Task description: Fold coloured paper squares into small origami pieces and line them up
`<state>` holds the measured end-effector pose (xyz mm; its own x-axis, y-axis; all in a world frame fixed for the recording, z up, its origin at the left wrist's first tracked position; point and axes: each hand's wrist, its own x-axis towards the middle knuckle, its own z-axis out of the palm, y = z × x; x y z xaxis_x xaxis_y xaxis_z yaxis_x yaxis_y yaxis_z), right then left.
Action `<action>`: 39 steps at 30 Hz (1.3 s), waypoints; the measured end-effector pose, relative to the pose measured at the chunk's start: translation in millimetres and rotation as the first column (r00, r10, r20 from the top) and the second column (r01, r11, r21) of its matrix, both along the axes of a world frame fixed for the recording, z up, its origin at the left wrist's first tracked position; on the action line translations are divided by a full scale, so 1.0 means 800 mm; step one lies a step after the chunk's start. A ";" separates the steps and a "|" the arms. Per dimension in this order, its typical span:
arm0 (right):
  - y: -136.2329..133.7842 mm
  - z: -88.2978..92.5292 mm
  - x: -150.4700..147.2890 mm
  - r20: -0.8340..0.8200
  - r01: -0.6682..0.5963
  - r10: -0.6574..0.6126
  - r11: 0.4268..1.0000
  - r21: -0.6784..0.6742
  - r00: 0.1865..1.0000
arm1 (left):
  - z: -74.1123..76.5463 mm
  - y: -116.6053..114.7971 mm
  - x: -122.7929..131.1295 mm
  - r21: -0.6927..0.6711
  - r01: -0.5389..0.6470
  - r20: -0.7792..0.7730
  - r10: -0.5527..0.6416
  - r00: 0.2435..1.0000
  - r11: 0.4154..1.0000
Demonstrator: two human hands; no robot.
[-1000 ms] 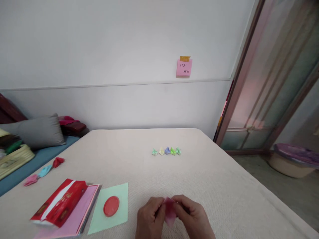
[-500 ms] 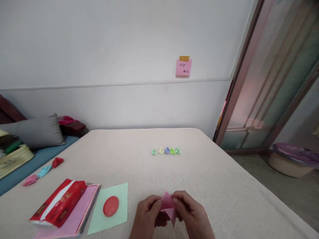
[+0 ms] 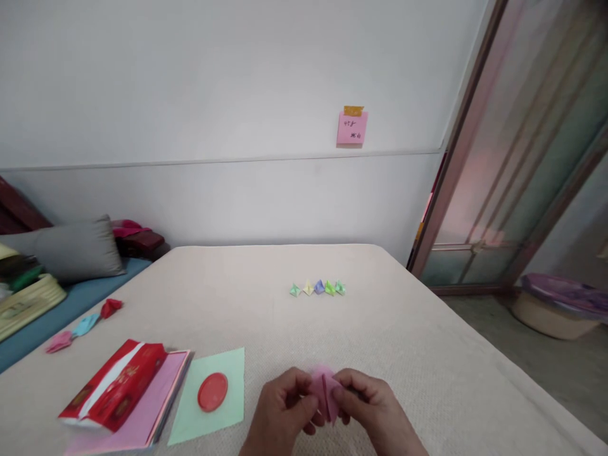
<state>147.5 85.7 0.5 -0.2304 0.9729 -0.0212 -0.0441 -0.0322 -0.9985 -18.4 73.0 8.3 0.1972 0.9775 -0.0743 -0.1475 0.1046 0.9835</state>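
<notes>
A folded piece of pink paper (image 3: 325, 394) is held above the near edge of the table, a dark slit running down its middle. My left hand (image 3: 289, 405) pinches its left side between thumb and fingers. On the opposite side, my right hand (image 3: 368, 405) grips the paper the same way. Left of my hands lies a pale green paper sheet (image 3: 232, 396) with a red round disc (image 3: 213, 392) on it. Farther off on the cloth stands a row of several small folded paper pieces (image 3: 319, 287) in green, yellow and blue.
A red packet (image 3: 118, 383) rests on a stack of coloured paper (image 3: 156, 405) at the left. Beyond it are folded pink, light blue and red pieces (image 3: 86, 324). A pink note (image 3: 352, 128) is taped to the wall. A lidded tub (image 3: 555, 307) stands on the floor right.
The pink paper has turned and been pressed narrower; its open pointed shape now shows a closed front with a central slit. Both hands stay on it, the right slightly shifted rightward.
</notes>
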 end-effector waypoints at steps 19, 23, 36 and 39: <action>0.000 -0.010 -0.013 -0.161 0.033 -0.061 0.985 -0.170 0.985 | -0.013 0.004 0.010 -0.029 0.012 0.013 -0.012 1.000 1.000; -0.001 -0.009 -0.013 -0.132 0.015 -0.043 0.979 -0.202 0.990 | -0.015 0.005 0.011 -0.038 -0.022 -0.031 0.021 0.999 0.999; -0.002 -0.016 -0.021 -0.172 -0.030 -0.001 0.984 -0.177 0.985 | -0.027 0.008 0.005 -0.023 -0.178 -0.032 0.177 0.984 0.984; -0.002 -0.017 -0.021 -0.148 -0.018 -0.010 0.983 -0.184 0.989 | -0.021 0.007 0.006 -0.044 -0.166 -0.030 0.165 0.986 0.985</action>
